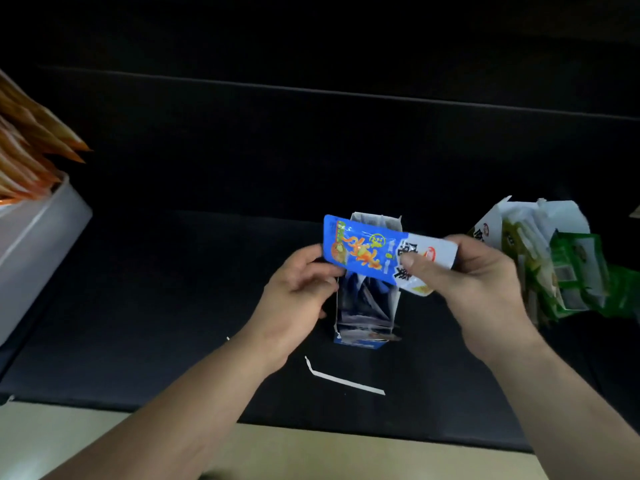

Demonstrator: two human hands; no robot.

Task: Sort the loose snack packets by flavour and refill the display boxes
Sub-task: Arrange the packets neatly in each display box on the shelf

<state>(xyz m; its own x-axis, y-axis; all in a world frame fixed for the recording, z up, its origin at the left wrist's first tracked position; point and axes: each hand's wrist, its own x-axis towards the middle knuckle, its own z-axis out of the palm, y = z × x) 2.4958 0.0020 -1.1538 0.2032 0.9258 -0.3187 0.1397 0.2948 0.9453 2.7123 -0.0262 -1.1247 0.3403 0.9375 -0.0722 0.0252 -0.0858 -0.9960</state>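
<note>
A blue and white snack packet (367, 252) lies crosswise in the air above an open blue display box (367, 306) that holds several blue packets. My right hand (471, 285) pinches the packet's white end between thumb and fingers. My left hand (298, 292) holds its blue end by the lower corner, close against the box's left wall. To the right, a white display box (495, 223) stands tilted, with several green packets (568, 271) spilling out of it.
A white box (34, 244) full of orange packets (27, 157) stands at the left edge. A torn white cardboard strip (346, 379) lies on the dark shelf (156, 306) in front of the blue box. The shelf's front edge runs below my forearms.
</note>
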